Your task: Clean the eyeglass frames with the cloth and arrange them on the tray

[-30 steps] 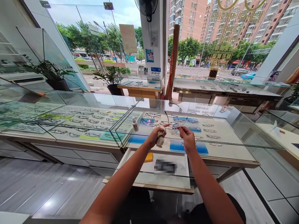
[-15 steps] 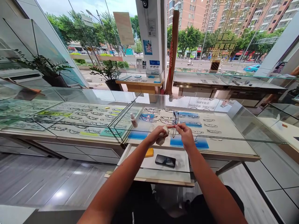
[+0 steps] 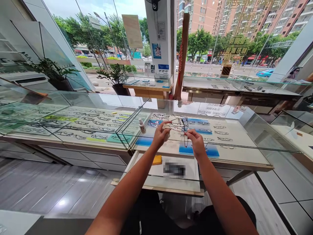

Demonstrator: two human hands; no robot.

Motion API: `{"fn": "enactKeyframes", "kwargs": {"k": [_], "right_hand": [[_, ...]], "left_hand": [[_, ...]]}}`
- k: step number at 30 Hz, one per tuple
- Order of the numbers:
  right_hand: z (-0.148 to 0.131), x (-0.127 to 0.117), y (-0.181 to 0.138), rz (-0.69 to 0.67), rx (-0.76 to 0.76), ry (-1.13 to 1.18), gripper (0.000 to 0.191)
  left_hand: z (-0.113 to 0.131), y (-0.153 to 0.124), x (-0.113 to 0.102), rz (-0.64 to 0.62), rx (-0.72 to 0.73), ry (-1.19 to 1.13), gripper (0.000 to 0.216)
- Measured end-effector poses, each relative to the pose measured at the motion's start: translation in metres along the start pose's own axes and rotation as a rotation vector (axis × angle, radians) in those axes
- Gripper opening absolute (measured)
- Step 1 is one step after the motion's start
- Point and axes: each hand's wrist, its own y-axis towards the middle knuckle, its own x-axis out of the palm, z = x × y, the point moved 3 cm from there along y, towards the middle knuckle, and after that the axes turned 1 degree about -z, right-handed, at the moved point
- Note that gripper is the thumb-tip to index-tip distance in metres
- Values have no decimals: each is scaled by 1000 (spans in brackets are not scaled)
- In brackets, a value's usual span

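Observation:
Above the glass counter, my right hand (image 3: 196, 142) pinches a pair of thin-framed eyeglasses (image 3: 187, 141), which hangs on edge from my fingertips. To its left, my left hand (image 3: 159, 136) is closed round a crumpled pale cloth (image 3: 166, 128). A gap separates the left hand from the right fingertips. Whether the left index finger touches a temple of the eyeglasses, I cannot tell against the frames behind. A small white bottle (image 3: 142, 126) is just left of my left hand.
Under my forearms a pulled-out drawer (image 3: 146, 182) holds a yellow item (image 3: 156, 160) and a dark, pixelated object (image 3: 174, 169). Rows of eyeglass frames (image 3: 221, 133) and blue mats (image 3: 144, 141) lie in the glass display case (image 3: 246, 153). Potted plants (image 3: 117, 78) stand by the window.
My left hand has moved up and left with the cloth, away from my right fingertips. My right hand still holds the eyeglasses in nearly the same place. The view has shifted slightly.

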Motion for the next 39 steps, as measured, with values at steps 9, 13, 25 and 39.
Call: {"fn": "enactKeyframes", "kwargs": {"k": [9, 13, 25, 39], "right_hand": [[-5, 9, -3, -161, 77, -46, 28], [-17, 3, -5, -269, 95, -148, 34], [-87, 13, -20, -367, -183, -340, 27], [-123, 13, -16, -145, -84, -247, 22]], "left_hand": [[9, -8, 5, -63, 160, 180, 62], [10, -10, 5, 25, 136, 175, 69], [-1, -3, 6, 93, 70, 56, 70], [-15, -5, 9, -21, 13, 165, 56]]}}
